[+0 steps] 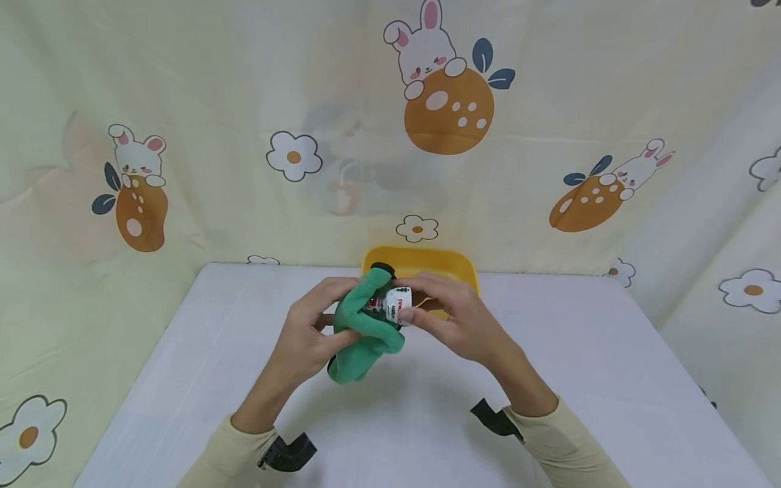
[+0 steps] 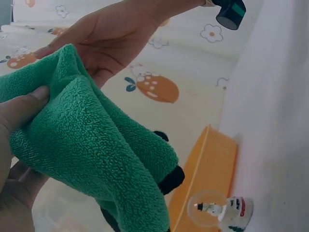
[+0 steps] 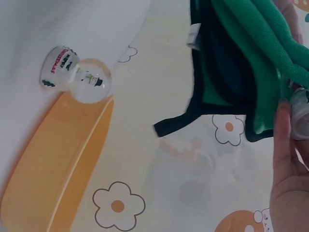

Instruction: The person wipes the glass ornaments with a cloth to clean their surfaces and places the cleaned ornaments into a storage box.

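Above the table, my left hand (image 1: pixel 311 335) grips a folded green cloth (image 1: pixel 360 362) with black edging, its thumb pressed on the near side. Tucked between the cloth's folds is a snow globe (image 1: pixel 398 303), lying sideways with its white printed base toward the right. My right hand (image 1: pixel 454 318) holds this base between thumb and fingers. In the right wrist view a black loop and a small white label (image 3: pixel 193 36) show on the cloth. The cloth covers the globe's glass part. A second snow globe (image 2: pixel 237 212), with a snowman inside, stands on the table.
Behind the hands, a yellow plastic tray (image 1: pixel 421 255) sits at the table's back edge, close to the second globe. The table (image 1: pixel 549 366) has a white cover. A curtain (image 1: pixel 342 68) with rabbits and flowers hangs right behind it.
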Motion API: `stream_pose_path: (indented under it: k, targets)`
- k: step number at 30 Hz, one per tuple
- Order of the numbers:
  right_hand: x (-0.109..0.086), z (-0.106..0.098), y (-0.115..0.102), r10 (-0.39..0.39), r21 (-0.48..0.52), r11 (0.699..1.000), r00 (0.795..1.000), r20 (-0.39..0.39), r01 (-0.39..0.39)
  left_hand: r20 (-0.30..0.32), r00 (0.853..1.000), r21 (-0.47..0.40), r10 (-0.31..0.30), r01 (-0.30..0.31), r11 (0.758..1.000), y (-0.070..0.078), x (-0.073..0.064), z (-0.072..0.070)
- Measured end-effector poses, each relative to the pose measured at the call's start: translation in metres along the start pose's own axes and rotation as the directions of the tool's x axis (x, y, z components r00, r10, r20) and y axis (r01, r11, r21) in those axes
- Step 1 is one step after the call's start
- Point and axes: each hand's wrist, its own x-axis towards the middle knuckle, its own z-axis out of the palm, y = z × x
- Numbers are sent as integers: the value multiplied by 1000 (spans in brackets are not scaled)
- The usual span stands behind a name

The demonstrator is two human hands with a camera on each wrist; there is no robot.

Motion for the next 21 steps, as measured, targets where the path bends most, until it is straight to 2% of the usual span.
stream_pose_path:
  k: [4,8,14,17,21]
  targets:
    - [0,0,-1,58,75,995,998,25,-60,8,1000,-25,-1,1,1000,-1,-1,1]
    - [1,1,1,6,111,994,999,43,-11,1,1000,-69,-20,20,997,-1,0,1]
    - [2,3,3,-156,-20,987,987,26,156,-4,997,-91,-80,80,993,-1,1,-1]
    - [3,3,2,-199,-100,975,980,11,199,-11,993,-97,-116,114,989,0,0,-3]
    - [5,2,2,-268,-159,951,964,-4,264,-21,990,-118,-142,139,983,0,1,-4]
